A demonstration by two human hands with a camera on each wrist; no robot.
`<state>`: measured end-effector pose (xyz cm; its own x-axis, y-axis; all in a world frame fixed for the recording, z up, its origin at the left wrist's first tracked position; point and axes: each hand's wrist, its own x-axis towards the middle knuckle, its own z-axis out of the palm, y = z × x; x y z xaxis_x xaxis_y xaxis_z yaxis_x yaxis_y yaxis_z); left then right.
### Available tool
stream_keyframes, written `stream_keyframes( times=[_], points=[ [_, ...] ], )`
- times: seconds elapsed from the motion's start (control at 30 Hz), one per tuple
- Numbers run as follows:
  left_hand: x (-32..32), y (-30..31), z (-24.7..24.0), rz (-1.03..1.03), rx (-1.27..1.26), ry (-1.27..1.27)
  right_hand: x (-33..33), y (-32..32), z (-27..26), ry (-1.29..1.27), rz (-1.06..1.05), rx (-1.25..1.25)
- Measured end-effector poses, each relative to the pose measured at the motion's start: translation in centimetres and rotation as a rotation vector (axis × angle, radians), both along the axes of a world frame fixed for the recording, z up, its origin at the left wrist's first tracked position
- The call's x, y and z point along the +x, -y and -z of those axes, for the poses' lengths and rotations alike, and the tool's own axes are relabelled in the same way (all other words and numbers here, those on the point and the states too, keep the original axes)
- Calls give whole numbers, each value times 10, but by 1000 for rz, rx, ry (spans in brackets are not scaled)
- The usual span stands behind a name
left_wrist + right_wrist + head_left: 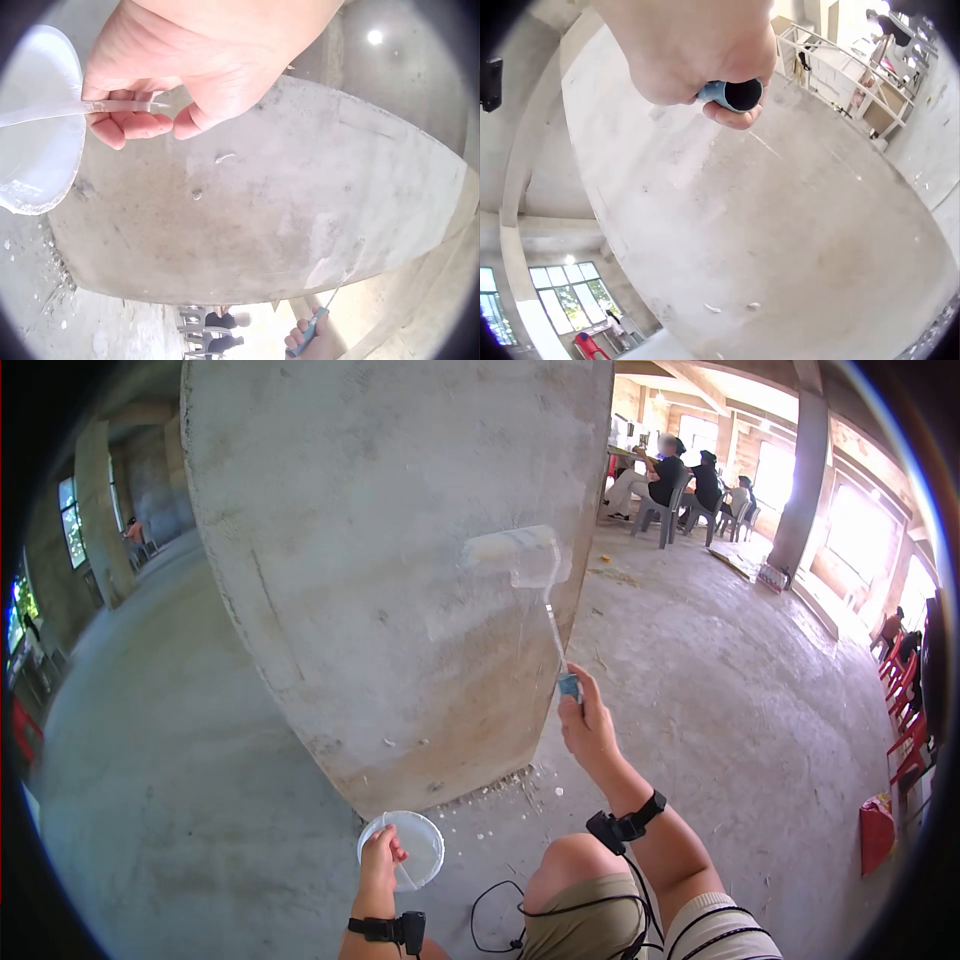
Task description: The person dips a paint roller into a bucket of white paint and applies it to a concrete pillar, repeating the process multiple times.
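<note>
The right hand [590, 730] grips the blue handle [569, 686] of a paint roller [510, 546], whose white sleeve lies against the concrete pillar [400, 610] near its right edge. Pale wet-looking patches surround the roller. In the right wrist view the right hand [705, 52] has its fingers curled round the handle [718, 93]; the roller itself is hidden there. Low at the pillar's base, the left hand [380, 860] holds the strap handle of a white bucket [427, 848]. The left wrist view shows the left hand [187, 67] with fingers curled round that strap [52, 112], the bucket [45, 150] hanging beside it.
Grey concrete floor [700, 690] surrounds the pillar, with white crumbs at its base. Black cables [500, 900] loop near the person's knee [572, 868]. Seated people and grey chairs [665, 510] are at the back right; red chairs [905, 745] line the far right.
</note>
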<state>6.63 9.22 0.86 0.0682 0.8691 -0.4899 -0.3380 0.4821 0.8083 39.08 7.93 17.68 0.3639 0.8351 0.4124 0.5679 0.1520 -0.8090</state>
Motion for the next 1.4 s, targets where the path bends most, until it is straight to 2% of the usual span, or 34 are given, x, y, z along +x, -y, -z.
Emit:
stream_keyframes(
  times=[0.1, 0.17, 0.2, 0.37, 0.5, 0.67, 0.83, 0.97, 1.03, 1.1, 1.13, 1.27, 1.4],
  points=[
    [1, 0, 0, 8, 5, 4, 17, -1, 9, -63, -8, 142],
    [2, 2, 0, 11, 4, 6, 24, 4, 2, -362, -25, -75],
    [3, 1, -1, -8, -1, 23, 26, 2, 8, -424, -38, -60],
    [4, 3, -3, -40, -6, 51, 28, 5, 26, -380, -46, -108],
    [4, 4, -2, 5, 3, 19, 30, -1, 20, -343, -40, -121],
    [4, 1, 2, 2, 13, -2, 38, -26, -47, -341, -21, -43],
    [8, 2, -1, -31, 6, 12, 54, -53, -125, -330, -115, 160],
    [9, 1, 3, -14, 13, -6, 53, -62, -106, -303, -68, 171],
    [9, 2, 4, -27, -15, -2, 51, -60, -70, -297, -32, 112],
    [10, 5, -1, -41, -13, 7, 64, -71, -18, -112, 48, 154],
    [11, 6, -2, -48, -21, 15, 57, -62, -9, -193, 37, 117],
    [9, 4, 4, -34, -21, 10, 45, -32, -2, -320, -39, -11],
    [6, 4, 14, -17, -12, 10, 58, -36, -30, -283, -29, 29]
  ],
)
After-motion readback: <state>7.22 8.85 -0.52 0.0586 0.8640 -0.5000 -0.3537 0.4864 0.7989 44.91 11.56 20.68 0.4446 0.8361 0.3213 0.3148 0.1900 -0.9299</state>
